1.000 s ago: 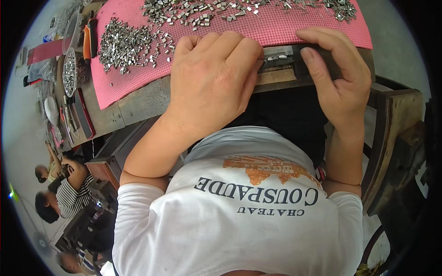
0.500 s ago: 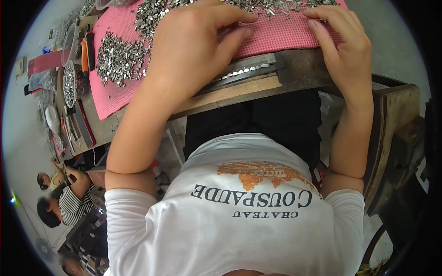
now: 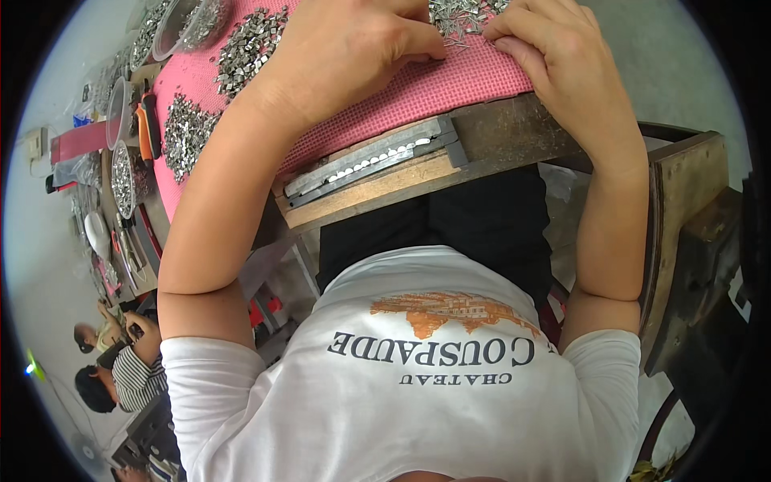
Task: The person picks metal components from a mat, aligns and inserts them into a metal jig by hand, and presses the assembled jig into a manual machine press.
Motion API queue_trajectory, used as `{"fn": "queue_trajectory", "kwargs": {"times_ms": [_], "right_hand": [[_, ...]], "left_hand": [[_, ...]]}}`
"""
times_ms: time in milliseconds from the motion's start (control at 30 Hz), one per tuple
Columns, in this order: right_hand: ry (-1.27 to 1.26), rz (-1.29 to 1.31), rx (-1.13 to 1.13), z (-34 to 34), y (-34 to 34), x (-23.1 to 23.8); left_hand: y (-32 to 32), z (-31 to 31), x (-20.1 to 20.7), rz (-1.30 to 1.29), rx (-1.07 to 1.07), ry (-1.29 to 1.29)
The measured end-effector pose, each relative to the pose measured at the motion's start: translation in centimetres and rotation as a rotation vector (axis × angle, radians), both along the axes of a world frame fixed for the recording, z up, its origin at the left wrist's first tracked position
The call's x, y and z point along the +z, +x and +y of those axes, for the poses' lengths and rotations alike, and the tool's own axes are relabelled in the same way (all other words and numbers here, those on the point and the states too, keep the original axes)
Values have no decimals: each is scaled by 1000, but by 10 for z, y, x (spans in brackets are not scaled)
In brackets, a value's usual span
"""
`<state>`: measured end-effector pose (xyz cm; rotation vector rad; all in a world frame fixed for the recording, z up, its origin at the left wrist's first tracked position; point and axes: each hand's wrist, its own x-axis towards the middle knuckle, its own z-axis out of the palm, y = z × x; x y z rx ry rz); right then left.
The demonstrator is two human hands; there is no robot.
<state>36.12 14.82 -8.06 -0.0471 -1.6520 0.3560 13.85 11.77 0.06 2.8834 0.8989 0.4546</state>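
My left hand [image 3: 353, 52] is over the pink textured mat [image 3: 482, 80], its fingers curled in and its thumb pointing right. The top edge of the picture cuts off part of those fingers, and whatever they hold is hidden. My right hand [image 3: 562, 56] has thumb and forefinger drawn together beside a heap of thin metal pins [image 3: 462, 22]; anything between the tips is too small to make out. In front of the mat, a narrow metal holder [image 3: 369, 165] carries a row of small shiny pieces along the table edge.
Small flat metal pieces [image 3: 250, 50] lie heaped on the mat, with another pile [image 3: 183, 132] farther left. Orange-handled pliers [image 3: 147, 128] and clear tubs [image 3: 128, 181] of metal parts stand at left. People [image 3: 136, 369] sit beyond. A wooden frame [image 3: 683, 201] is at right.
My right hand has moved left, and its thumb and forefinger have come together. My left hand has curled its fingers and moved toward the top edge. The view has shifted, uncovering more of the holder.
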Motion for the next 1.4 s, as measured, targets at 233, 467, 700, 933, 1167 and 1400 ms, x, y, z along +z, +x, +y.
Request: {"fn": "queue_trajectory", "kwargs": {"times_ms": [233, 467, 700, 933, 1167, 1400], "right_hand": [[123, -50, -116, 3, 3, 1], [-289, -1001, -612, -52, 14, 71], [-89, -491, -447, -23, 0, 13], [-452, -1032, -705, -63, 0, 74], [-83, -1020, -704, -52, 3, 40], [-502, -639, -477, -104, -15, 34]], "left_hand": [[-6, 0, -4, -24, -154, 198], [-10, -19, -4, 0, 26, 45], [-23, -37, -11, 6, 165, 35], [-18, -49, -5, -61, 396, -248], [-24, -62, -9, -137, 410, -195], [-34, -113, -8, -464, 441, -535]]}}
